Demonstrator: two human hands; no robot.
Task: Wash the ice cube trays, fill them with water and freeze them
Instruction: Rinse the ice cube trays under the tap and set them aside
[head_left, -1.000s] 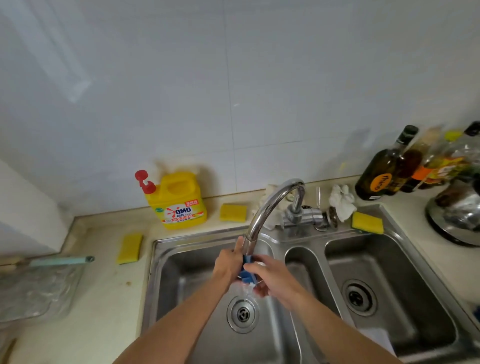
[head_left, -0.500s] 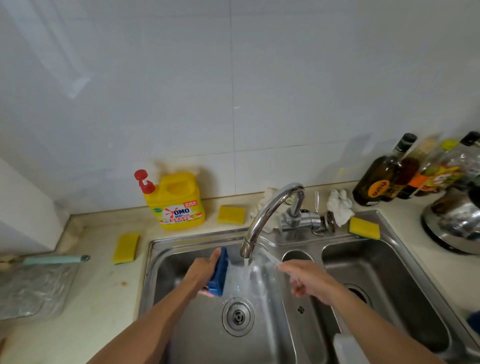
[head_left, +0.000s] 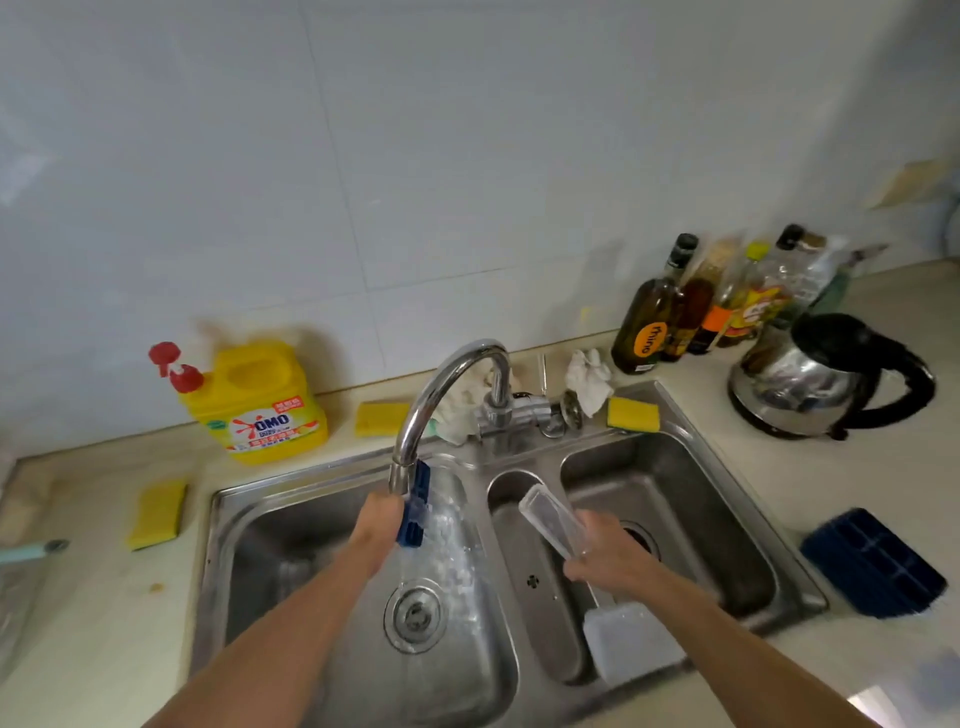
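Observation:
My left hand (head_left: 376, 525) grips a blue ice cube tray (head_left: 414, 512) on edge under the running faucet (head_left: 441, 395), and water splashes off it into the left sink basin (head_left: 249, 551). My right hand (head_left: 605, 551) holds a clear plastic lid (head_left: 550, 519) tilted over the narrow middle basin (head_left: 524, 597). A second clear lid (head_left: 631, 644) leans at the front of that basin. Another dark blue ice cube tray (head_left: 872, 564) lies on the counter to the right of the sink.
A yellow detergent jug (head_left: 257, 402) stands behind the left basin, with yellow sponges (head_left: 156, 514) around the sink. Several bottles (head_left: 696, 306) and a steel kettle (head_left: 810, 384) stand at the back right. The right basin (head_left: 691, 514) holds only its drain.
My right hand left the blue tray, moved right and picked up the clear lid from the middle basin. My left hand keeps the tray under the water. The view shifted right.

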